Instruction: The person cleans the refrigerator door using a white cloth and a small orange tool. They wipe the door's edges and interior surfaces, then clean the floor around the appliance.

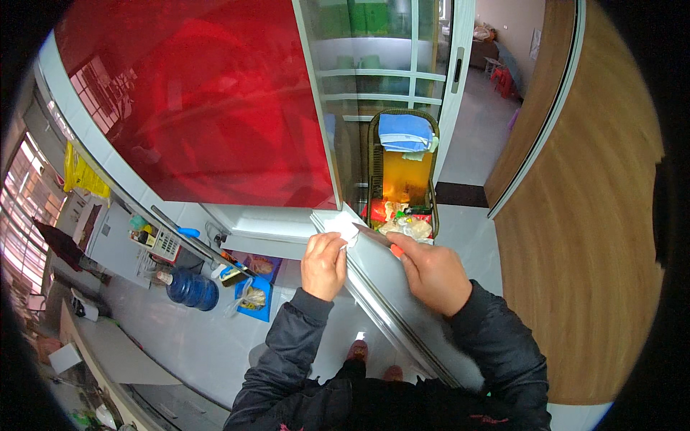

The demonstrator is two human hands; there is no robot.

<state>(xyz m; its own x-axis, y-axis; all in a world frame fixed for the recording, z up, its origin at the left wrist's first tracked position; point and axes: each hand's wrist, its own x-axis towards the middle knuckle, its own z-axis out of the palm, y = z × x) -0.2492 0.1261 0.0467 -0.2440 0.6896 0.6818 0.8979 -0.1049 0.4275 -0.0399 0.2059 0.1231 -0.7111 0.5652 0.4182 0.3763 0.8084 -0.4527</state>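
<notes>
My left hand (324, 265) pinches a crumpled white sheet (340, 226), paper or cloth; which one I cannot tell. It lies against the top corner of an open door (384, 268) with a ribbed inner edge, seemingly a refrigerator's lower door. My right hand (434, 273) grips a knife by its orange handle (397, 250). The knife's blade (373, 235) points left over the door's top, its tip close to the white sheet. Most of the handle is hidden in my fist. Above rises a glossy red panel (232, 118), shut over the opening.
Behind the door stands a woven basket rack (371, 167) with a folded blue cloth (405, 132) and food packets (412, 228). On the floor at left are a blue water jug (192, 289) and a blue box (263, 308). A wooden panel (577, 258) rises at right.
</notes>
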